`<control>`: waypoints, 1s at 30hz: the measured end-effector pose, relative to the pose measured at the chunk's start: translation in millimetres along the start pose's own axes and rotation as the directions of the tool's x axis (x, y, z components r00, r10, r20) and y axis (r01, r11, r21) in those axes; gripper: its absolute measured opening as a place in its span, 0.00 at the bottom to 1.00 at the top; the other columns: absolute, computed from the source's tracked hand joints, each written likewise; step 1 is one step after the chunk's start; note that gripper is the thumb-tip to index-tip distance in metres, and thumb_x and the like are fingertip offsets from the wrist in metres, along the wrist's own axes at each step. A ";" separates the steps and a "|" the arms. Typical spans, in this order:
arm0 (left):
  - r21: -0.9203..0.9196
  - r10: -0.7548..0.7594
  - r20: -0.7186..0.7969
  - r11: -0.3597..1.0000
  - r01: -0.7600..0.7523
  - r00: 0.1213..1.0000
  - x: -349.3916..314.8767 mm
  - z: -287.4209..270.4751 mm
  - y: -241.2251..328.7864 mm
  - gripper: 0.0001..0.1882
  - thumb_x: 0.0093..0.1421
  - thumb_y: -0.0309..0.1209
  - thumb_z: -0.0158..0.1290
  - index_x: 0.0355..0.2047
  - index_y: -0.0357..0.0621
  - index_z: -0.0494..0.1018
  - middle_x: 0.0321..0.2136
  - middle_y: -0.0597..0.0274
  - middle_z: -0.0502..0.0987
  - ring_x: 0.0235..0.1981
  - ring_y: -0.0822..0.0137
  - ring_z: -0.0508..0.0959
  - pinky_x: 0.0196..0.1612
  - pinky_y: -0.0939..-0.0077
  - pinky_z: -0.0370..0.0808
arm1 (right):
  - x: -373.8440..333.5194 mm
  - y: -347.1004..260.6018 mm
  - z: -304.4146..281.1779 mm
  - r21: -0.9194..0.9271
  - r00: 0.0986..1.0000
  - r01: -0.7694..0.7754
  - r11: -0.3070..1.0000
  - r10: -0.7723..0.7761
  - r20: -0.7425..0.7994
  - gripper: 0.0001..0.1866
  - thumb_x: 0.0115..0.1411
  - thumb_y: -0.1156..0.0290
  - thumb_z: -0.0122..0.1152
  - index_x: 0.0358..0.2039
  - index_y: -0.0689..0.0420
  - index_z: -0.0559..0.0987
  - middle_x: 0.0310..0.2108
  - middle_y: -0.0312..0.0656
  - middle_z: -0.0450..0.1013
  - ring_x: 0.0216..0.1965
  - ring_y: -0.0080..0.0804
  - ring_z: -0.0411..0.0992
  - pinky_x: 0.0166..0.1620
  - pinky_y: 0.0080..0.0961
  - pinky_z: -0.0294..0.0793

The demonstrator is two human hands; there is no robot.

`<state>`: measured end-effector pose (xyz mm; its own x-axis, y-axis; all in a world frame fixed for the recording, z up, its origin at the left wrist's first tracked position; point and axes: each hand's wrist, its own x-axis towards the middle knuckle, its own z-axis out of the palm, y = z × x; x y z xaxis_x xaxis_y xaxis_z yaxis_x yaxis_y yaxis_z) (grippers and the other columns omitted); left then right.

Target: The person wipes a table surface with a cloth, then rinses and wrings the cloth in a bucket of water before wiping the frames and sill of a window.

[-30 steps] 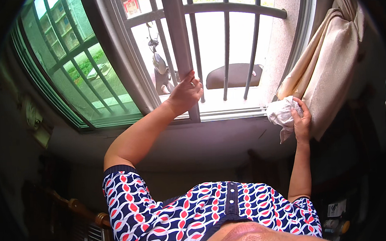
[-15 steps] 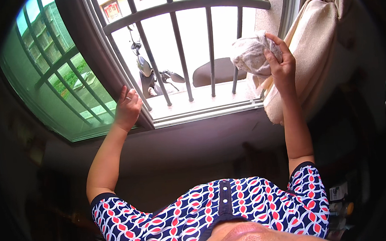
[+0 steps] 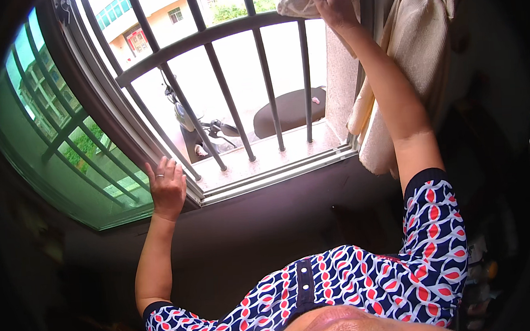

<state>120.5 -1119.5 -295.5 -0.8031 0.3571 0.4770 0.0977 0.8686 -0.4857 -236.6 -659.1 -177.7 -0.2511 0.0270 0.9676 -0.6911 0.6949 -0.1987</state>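
Note:
High up on the right, my right hand (image 3: 334, 7) is closed on a crumpled whitish-grey cloth (image 3: 297, 1). The cloth is in front of the upper part of the dark window bars (image 3: 221, 78), near the right side of the opening; the top edge of the view cuts part of it off. Whether the cloth touches a bar, I cannot tell. My left hand (image 3: 169, 189) rests against the dark frame of the sliding window (image 3: 122, 134), its fingers stretched upward and slightly apart. Behind that frame is the green-tinted pane (image 3: 68, 176).
A beige curtain (image 3: 407, 80) hangs bunched at the right side, beside my right arm. The pale window track (image 3: 277, 177) runs along the bottom of the opening. Outside, beyond the bars, stand a parked scooter (image 3: 184, 119) and a dark rounded shape (image 3: 286, 111).
My right hand has moved up and a little left with the cloth, from the middle of the bars to near the top. The view has shifted and tilted; my left hand stays at the window frame.

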 end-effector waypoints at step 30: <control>-0.050 -0.237 -0.164 0.972 0.231 0.958 285.5 7.5 163.4 0.28 0.71 0.57 0.35 0.39 0.53 0.80 0.41 0.61 0.82 0.47 0.60 0.80 0.55 0.44 0.61 | -186.2 50.5 -237.1 -0.498 0.856 0.058 0.865 0.214 0.471 0.28 0.58 0.60 0.66 0.57 0.53 0.71 0.59 0.44 0.67 0.59 0.44 0.66 0.60 0.37 0.68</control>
<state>-97.2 -878.2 -244.2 -0.6955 0.1929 0.6921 -0.0614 0.9438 -0.3248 -64.1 -458.6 -331.0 -0.6814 -0.1667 0.7127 -0.2748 0.9607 -0.0381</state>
